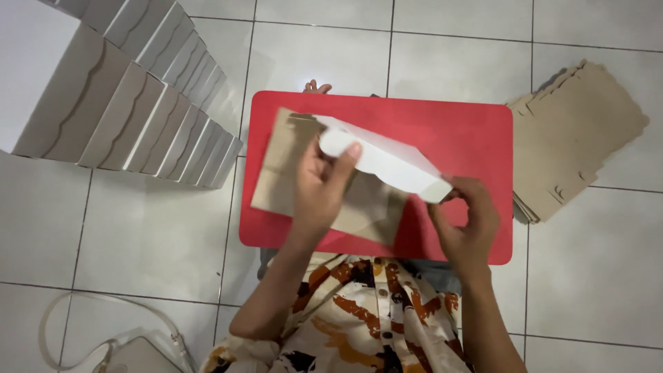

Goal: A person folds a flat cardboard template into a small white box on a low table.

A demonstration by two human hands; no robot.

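A flat cardboard box blank point(290, 166), brown inside and white outside, lies over a small red table point(456, 131). My left hand point(321, 186) grips the blank near its middle, thumb on the raised white flap point(387, 162). At the flap's lower right corner my right hand point(466, 221) pinches the edge. The flap is folded up off the brown panel.
Rows of folded white boxes point(131, 103) stand on the tiled floor at the upper left. A stack of flat brown blanks point(573, 138) lies to the right of the table. A white bag with a strap point(117, 345) sits at the lower left. Toes point(316, 87) show beyond the table.
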